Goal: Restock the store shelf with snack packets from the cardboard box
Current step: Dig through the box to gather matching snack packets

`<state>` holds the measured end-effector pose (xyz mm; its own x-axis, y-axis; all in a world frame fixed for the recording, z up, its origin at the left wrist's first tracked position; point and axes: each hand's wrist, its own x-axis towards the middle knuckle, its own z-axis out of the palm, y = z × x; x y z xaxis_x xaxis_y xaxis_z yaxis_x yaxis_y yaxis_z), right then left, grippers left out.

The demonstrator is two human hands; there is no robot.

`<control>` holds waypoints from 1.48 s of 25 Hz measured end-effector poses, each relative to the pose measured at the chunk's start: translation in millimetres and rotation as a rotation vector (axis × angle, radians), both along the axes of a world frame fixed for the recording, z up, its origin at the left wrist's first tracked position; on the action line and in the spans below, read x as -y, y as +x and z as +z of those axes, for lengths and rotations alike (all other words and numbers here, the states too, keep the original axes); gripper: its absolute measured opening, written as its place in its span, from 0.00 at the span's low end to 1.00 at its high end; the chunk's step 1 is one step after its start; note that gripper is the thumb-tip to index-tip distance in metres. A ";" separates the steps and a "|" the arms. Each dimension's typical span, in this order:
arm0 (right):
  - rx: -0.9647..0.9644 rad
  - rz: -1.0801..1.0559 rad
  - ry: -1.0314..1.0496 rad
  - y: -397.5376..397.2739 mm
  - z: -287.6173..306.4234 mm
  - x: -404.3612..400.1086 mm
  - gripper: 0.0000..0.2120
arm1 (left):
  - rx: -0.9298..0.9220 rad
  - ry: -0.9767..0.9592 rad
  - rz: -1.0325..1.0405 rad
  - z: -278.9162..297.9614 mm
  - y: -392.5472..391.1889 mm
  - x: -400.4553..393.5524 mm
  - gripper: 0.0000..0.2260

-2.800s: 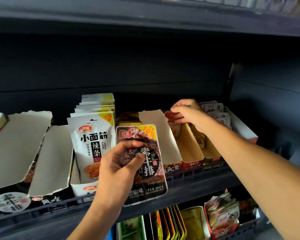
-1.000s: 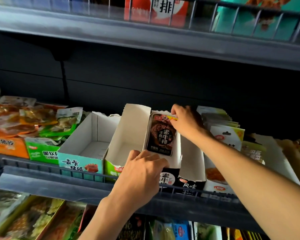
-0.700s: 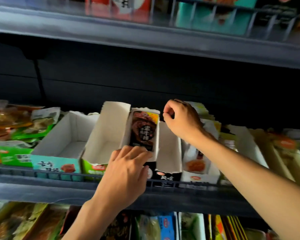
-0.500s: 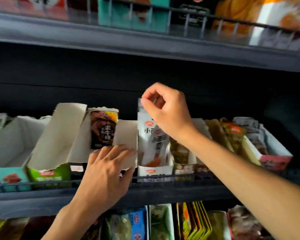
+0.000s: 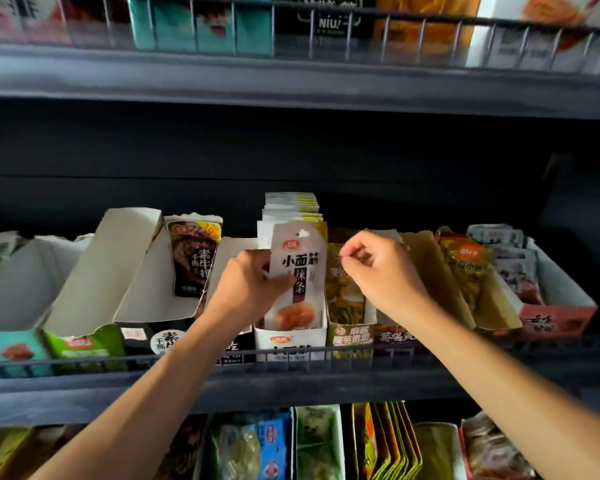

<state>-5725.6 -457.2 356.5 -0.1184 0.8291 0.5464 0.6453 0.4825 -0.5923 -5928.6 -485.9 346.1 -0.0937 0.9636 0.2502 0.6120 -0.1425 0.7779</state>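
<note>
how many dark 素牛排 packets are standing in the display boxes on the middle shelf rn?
1. The dark packet stands upright at the back of the black-fronted display box, left of the left hand. More could be hidden behind it; I cannot tell.

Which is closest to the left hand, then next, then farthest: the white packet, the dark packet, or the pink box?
1. White packet: held by the left hand.
2. Dark packet: to its left, standing in a box.
3. Pink box: far right on the shelf.
</note>
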 end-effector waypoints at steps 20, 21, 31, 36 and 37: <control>1.506 -0.016 -0.476 129.5 -7.4 -50.3 0.16 | -0.994 0.339 -0.555 -33.2 188.9 -22.5 0.09; 1.547 -0.025 -0.538 123.9 -6.3 -52.2 0.14 | -0.949 0.277 -0.578 -36.7 189.4 -26.0 0.08; 0.878 0.019 -0.203 144.8 3.1 -60.5 0.07 | -0.646 0.180 -0.601 -47.0 189.7 -34.4 0.08; 0.706 0.002 -0.294 157.4 36.7 -110.3 0.09 | -0.676 0.175 -0.589 -51.8 190.3 -33.6 0.08; 0.738 -0.006 -0.315 154.4 38.0 -118.7 0.10 | -0.671 0.176 -0.586 -52.5 190.8 -34.1 0.08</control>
<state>-5571.2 -338.5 394.5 -0.3531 0.9330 0.0693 0.9256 0.3592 -0.1192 -5737.8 -451.8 293.6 0.6179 0.7538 0.2237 0.7208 -0.6567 0.2217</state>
